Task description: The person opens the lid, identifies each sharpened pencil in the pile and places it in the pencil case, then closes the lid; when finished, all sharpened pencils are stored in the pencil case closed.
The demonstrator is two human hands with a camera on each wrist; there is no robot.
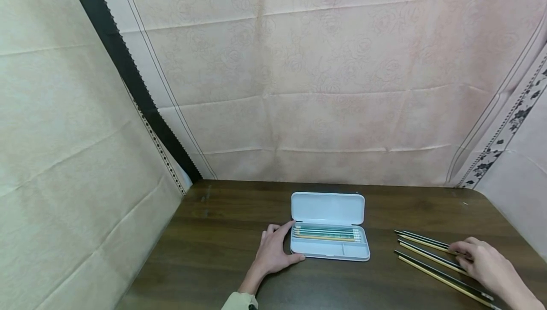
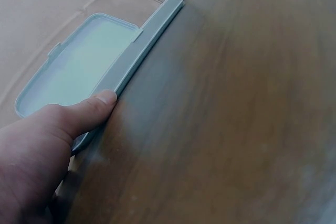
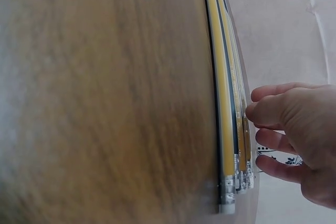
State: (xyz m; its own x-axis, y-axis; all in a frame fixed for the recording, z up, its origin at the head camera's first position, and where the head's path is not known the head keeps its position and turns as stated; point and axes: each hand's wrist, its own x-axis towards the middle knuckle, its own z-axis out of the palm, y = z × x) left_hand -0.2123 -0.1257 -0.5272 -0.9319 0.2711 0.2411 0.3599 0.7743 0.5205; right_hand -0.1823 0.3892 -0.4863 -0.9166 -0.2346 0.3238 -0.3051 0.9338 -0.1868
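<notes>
A light-blue pencil case (image 1: pixel 335 251) lies with its lid (image 1: pixel 328 208) raised. Inside, several green pencils and a yellowish one (image 1: pixel 326 239) lie side by side in the long compartment. My left hand (image 1: pixel 275 248) grips the case at its left end, thumb (image 2: pixel 107 97) on the front edge, fingers at the back corner. To the right lie several black-and-yellow striped pencils (image 1: pixel 440 274), slanting, eraser ends toward me. My right hand (image 1: pixel 485 262) is over the far pencils, its loosely bent fingers (image 3: pixel 270 139) right at them in the right wrist view.
The case and pencils rest on a dark brown wooden table (image 1: pixel 231 215). Pale patterned cloth (image 1: pixel 325 87) hangs behind it, with more cloth on the left (image 1: pixel 81 167) and right sides. A dark strip (image 1: pixel 132 77) runs down the left corner.
</notes>
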